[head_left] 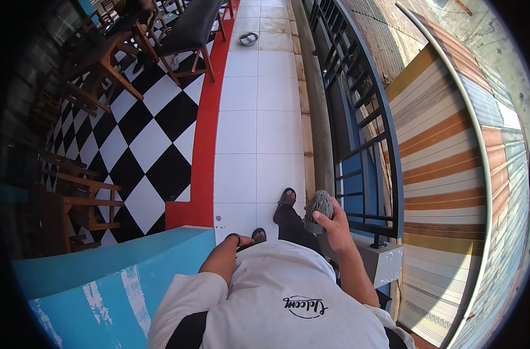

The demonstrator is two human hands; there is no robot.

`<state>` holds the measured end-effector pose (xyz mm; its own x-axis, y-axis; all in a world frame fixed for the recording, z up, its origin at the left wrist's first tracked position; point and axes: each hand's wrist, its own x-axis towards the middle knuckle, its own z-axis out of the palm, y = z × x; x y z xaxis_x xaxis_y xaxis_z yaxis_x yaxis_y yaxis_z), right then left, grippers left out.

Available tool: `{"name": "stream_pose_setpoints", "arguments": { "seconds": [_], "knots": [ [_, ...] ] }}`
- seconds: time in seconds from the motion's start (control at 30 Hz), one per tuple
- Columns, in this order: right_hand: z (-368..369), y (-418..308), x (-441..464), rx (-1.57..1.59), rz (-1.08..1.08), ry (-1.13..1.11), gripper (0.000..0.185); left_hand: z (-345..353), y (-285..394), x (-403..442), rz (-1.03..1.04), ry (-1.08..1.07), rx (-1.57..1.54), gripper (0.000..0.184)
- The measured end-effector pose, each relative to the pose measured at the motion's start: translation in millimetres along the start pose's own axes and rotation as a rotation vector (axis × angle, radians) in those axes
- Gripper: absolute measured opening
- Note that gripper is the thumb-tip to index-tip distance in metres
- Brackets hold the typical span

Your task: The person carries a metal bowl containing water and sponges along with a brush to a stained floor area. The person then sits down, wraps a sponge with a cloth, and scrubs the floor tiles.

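Note:
My right hand (pixel 332 221) is closed around a grey object (pixel 319 210) with a bristly, tufted top and a smooth darker base. It looks brush-like, but its exact kind is unclear. I hold it in front of my right side, near the dark metal railing (pixel 393 168). Down at my left hip is my left hand (pixel 246 239), with a dark band at its wrist. It lies against my shirt and trousers, and its fingers are mostly hidden.
A white tiled walkway (pixel 256 131) runs ahead, with a round metal dish (pixel 248 39) on it. To the left are a red border strip (pixel 210 116), a checkered floor (pixel 140 148), wooden tables and a dark bench (pixel 192 29). A turquoise low wall (pixel 102 267) stands close at my left.

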<state>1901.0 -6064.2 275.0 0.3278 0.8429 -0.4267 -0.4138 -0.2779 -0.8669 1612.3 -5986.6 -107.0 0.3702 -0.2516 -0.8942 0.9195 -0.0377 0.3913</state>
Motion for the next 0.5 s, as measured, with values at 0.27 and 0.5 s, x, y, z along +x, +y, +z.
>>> {"name": "stream_pose_setpoints", "arguments": {
  "seconds": [0.27,0.5],
  "knots": [
    [-22,-90,249,-0.057,0.008,-0.108,0.042,-217,79,13,-0.155,0.098,-0.341,0.044],
    [-10,-244,441,-0.285,-0.065,-0.194,0.048,-426,258,-91,-0.364,0.67,-0.144,0.078]
  ]
}}
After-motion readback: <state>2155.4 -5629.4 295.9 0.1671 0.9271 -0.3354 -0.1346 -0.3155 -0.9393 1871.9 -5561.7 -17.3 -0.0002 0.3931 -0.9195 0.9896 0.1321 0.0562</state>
